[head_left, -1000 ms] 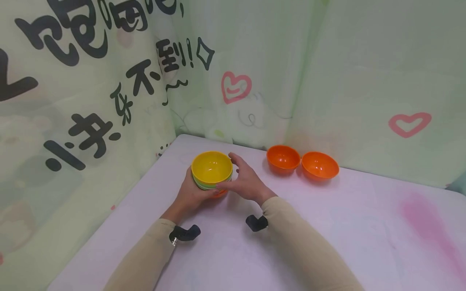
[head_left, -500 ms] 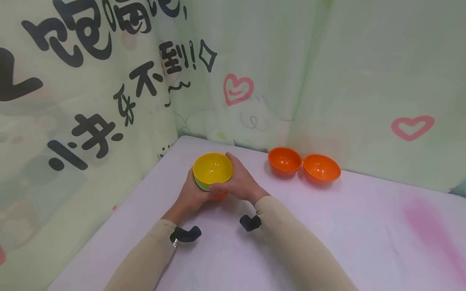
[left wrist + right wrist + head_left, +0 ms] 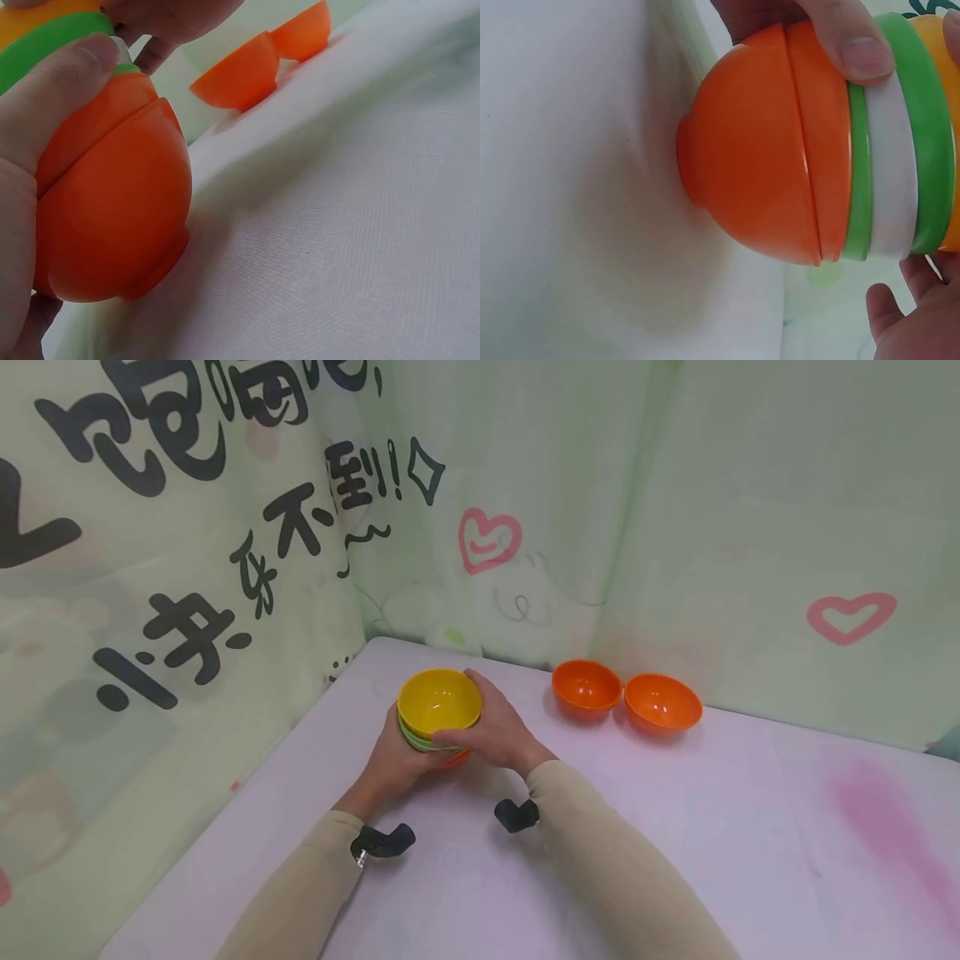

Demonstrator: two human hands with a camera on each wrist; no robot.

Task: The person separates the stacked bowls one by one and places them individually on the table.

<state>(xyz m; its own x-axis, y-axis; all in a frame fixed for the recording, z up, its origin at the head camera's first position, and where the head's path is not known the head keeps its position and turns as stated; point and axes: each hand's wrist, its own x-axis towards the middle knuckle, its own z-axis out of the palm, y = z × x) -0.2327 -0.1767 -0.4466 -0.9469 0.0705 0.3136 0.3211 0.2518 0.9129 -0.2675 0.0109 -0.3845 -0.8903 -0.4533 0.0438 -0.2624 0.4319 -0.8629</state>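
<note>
A nested stack of bowls stands at the table's left rear: a yellow bowl (image 3: pixel 438 702) on top, then green and white ones, with two orange bowls (image 3: pixel 757 150) at the bottom. My left hand (image 3: pixel 393 756) grips the stack from the left; its thumb lies across the orange, green and white rims in the right wrist view. From the right, my right hand (image 3: pixel 502 722) holds the yellow bowl, thumb at the near side and fingers round the far side. The lowest bowl's foot is close over the cloth. Most left fingers are hidden behind the stack.
Two more orange bowls, one (image 3: pixel 587 689) beside the other (image 3: pixel 663 703), sit side by side at the table's back edge, right of the stack. A pale cloth covers the table (image 3: pixel 675 827). Printed curtains (image 3: pixel 750 527) hang behind and at the left.
My right hand has moved left and closed in on the yellow bowl, its thumb now across the near side. The yellow bowl sits slightly higher. The left hand stays on the stack.
</note>
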